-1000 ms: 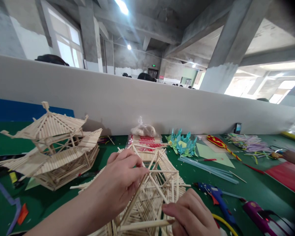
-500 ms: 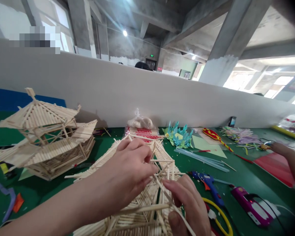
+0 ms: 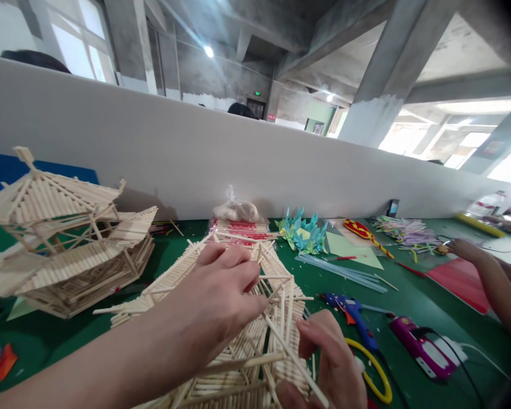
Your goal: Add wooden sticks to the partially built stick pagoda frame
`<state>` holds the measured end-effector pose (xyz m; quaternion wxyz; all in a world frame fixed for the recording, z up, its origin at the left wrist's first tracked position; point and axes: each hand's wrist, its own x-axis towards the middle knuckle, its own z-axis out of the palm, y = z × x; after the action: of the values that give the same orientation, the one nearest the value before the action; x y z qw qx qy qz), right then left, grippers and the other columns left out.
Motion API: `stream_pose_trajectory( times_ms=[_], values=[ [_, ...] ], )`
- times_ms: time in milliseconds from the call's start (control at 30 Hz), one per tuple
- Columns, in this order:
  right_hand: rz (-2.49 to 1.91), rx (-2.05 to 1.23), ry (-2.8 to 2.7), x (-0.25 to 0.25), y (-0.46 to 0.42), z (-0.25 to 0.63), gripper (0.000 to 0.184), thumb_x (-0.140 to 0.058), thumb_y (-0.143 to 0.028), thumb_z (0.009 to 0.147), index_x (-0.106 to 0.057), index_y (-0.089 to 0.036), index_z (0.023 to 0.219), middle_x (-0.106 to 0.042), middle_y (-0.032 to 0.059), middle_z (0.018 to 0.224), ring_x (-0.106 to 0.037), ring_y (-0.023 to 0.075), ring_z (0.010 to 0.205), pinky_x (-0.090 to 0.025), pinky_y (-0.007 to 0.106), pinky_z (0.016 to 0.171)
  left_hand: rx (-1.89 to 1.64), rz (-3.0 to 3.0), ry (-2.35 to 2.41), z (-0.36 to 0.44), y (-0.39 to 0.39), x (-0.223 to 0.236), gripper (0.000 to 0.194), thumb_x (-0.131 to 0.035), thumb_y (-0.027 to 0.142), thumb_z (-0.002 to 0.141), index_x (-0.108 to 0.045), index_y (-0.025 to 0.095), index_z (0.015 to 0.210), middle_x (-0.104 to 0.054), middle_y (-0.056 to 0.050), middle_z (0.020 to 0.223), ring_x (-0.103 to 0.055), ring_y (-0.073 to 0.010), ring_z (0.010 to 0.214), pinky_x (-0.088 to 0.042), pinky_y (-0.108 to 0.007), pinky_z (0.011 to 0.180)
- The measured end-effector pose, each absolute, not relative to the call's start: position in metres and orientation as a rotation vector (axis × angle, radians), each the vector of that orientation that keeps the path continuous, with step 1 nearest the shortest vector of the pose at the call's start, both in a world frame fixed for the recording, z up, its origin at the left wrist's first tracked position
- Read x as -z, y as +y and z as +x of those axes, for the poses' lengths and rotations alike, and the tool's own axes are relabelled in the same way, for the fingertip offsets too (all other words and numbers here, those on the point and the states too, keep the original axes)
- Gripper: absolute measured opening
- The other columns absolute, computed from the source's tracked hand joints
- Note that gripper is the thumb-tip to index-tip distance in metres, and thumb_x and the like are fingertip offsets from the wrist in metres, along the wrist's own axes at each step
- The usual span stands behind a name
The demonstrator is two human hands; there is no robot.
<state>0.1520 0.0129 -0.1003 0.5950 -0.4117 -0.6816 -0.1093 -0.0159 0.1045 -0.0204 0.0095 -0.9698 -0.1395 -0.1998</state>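
My left hand (image 3: 221,289) is closed over the top of a frame of thin wooden sticks. Its fingertips pinch the upper end of a loose wooden stick (image 3: 290,353), which slants down to the right. My right hand (image 3: 330,358) is beside the lower part of this stick, thumb and forefinger apart around it. Both hands are over a half-built stick model (image 3: 234,366) with slatted sides; my left hand and forearm hide part of it. A finished-looking stick pavilion (image 3: 74,238) with tiered roofs stands at the left.
A blue glue gun (image 3: 355,318), a purple power unit (image 3: 426,347) and a yellow ring (image 3: 381,380) lie at right. Behind are bagged sticks (image 3: 236,218), a teal paper ornament (image 3: 303,232) and clear glue sticks (image 3: 343,272). Another person's hand (image 3: 462,248) works far right. A white partition (image 3: 187,153) bounds the table.
My right thumb and forefinger have come apart from the loose stick and moved slightly right. My left hand keeps its place on the frame. The view has shifted slightly.
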Motion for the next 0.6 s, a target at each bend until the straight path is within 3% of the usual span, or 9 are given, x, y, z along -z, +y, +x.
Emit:
stream_pose_trajectory(
  times_ms=[233,600],
  values=[
    [-0.906,0.346,-1.454,0.1022,0.0087,0.1467,0.015,-0.053,-0.031,0.086,-0.055,-0.017,0.082,-0.046,-0.0011,0.058,-0.041,0.0113,0.050,-0.033,0.025,0.043,0.676,-3.058,-0.440,-0.0146,0.1049,0.0209,0.025,-0.040,0.009,0.082,-0.060,0.022,0.077,-0.049,-0.003,0.078,-0.039,-0.0222,0.080,-0.021,-0.039,0.070],
    [-0.888,0.355,-1.471,0.0956,0.0057,0.1426,0.014,-0.051,-0.027,0.087,-0.055,-0.016,0.080,-0.046,-0.0015,0.057,-0.040,0.0102,0.047,-0.031,0.024,0.042,0.588,-3.024,-0.454,-0.0147,0.1047,0.0181,0.024,-0.043,0.010,0.081,-0.062,0.024,0.079,-0.052,-0.002,0.076,-0.041,-0.0232,0.081,-0.023,-0.039,0.070]
  ],
)
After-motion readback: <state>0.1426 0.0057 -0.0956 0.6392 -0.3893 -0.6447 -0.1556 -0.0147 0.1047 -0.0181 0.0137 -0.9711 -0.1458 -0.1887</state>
